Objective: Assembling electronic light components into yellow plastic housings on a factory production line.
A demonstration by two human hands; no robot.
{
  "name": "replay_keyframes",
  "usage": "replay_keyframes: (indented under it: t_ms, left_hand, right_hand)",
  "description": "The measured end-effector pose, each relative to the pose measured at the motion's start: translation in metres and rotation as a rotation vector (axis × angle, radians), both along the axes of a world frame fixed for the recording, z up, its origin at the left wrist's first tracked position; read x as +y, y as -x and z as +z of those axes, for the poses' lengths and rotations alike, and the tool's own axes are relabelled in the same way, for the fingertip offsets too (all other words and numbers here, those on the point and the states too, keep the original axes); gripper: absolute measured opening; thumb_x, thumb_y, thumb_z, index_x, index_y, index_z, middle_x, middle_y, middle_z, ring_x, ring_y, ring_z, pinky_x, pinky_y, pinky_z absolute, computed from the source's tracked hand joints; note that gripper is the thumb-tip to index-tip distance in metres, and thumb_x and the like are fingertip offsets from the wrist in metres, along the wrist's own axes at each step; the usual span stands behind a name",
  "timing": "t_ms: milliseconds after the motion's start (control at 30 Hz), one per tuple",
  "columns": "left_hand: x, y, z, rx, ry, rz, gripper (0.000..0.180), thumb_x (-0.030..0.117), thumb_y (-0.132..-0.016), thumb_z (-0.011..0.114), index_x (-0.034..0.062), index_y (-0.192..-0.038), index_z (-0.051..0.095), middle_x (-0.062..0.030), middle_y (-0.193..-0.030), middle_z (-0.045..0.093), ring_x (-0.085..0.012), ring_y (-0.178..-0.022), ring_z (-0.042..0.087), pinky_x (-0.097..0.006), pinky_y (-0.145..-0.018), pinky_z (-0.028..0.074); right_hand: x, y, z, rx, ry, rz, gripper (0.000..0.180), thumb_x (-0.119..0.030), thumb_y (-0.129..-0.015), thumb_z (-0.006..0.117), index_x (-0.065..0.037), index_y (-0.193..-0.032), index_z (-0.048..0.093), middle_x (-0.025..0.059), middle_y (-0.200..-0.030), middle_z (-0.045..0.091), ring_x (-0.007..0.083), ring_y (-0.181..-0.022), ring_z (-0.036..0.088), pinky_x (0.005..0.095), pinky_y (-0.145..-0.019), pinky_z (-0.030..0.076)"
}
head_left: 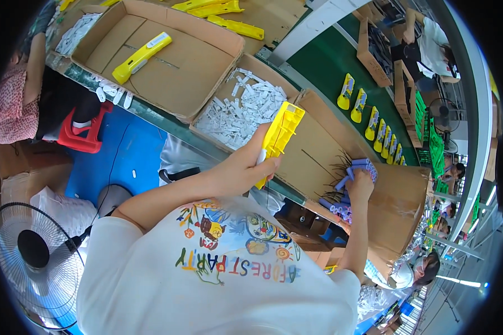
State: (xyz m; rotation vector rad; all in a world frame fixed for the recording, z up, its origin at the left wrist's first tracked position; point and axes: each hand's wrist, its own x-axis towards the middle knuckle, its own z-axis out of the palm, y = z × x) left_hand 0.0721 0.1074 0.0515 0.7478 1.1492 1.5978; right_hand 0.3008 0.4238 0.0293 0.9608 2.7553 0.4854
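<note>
My left hand (241, 170) is closed round a yellow plastic flashlight housing (282, 129), held upright with its ribbed inner side showing. At the right, my right hand (360, 185) reaches into a cardboard box and closes on purple wired battery cells (364, 163); how many it grips is hidden. More of these purple cells (341, 209) lie below the hand, their thin dark wires sticking out. Small white plastic parts (246, 109) fill the shallow carton beside my left hand. A whole yellow flashlight (142, 57) lies in the large carton tray (193, 42) farther left.
Several yellow flashlights (372, 123) stand in a row on the green conveyor belt (318, 64). Loose yellow housings (236, 27) lie at the far side. A co-worker's arm (34, 67) is at the left, near a red stool (86, 129). A fan (33, 251) stands at the lower left.
</note>
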Motion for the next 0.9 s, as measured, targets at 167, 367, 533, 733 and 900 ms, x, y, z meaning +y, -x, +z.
replay_keyframes:
  t_ms: [167,367,533,733,900]
  left_hand:
    - [0.008,-0.006,-0.010,0.036,0.016,-0.023,0.064,0.011,-0.095,0.047,0.0081,-0.145,0.008,-0.0086,-0.096,0.049,-0.0127,-0.078,0.052,-0.028,-0.067,0.047]
    - [0.013,-0.007,-0.022,0.131,0.021,0.041,0.067,0.007,-0.093,0.047,0.0090,-0.146,0.007,-0.0100,-0.101,0.050,-0.0148,-0.082,0.054,-0.030,-0.072,0.047]
    - [0.006,-0.002,-0.022,0.324,-0.062,0.192,0.065,0.002,-0.091,0.046,0.0098,-0.145,0.009,-0.0063,-0.101,0.047,-0.0104,-0.079,0.052,-0.027,-0.068,0.047]
    - [-0.021,0.024,-0.022,-0.318,-0.048,0.431,0.057,-0.004,-0.086,0.048,0.0119,-0.133,0.021,-0.0078,-0.089,0.051,-0.0147,-0.075,0.056,-0.029,-0.066,0.051]
    - [-0.037,0.037,-0.022,-0.379,-0.084,0.587,0.047,0.000,-0.087,0.049,0.0124,-0.126,0.026,-0.0076,-0.087,0.051,-0.0166,-0.072,0.055,-0.034,-0.067,0.051]
  right_hand:
    - [-0.088,0.074,0.044,0.987,1.460,-0.144,0.047,-0.004,-0.075,0.072,0.002,-0.119,0.057,0.0045,-0.105,0.065,0.0112,-0.087,0.062,0.0256,-0.074,0.051]
    - [-0.143,0.127,0.053,0.796,1.776,-0.190,0.031,-0.004,-0.074,0.076,-0.001,-0.099,0.057,0.0035,-0.092,0.062,0.0107,-0.083,0.062,0.0233,-0.070,0.053]
    - [-0.156,0.152,0.052,0.788,1.854,-0.278,0.027,0.000,-0.076,0.073,-0.004,-0.094,0.054,0.0055,-0.087,0.061,0.0120,-0.069,0.063,0.0253,-0.057,0.054]
    - [-0.138,0.253,0.019,0.404,1.633,0.228,0.012,-0.001,-0.080,0.066,-0.005,-0.091,0.061,0.0046,-0.084,0.062,0.0164,-0.064,0.064,0.0298,-0.053,0.052]
    - [-0.126,0.313,-0.025,0.244,0.515,1.185,0.018,0.001,-0.075,0.061,-0.006,-0.092,0.065,0.0075,-0.084,0.062,0.0275,-0.071,0.063,0.0348,-0.062,0.052]
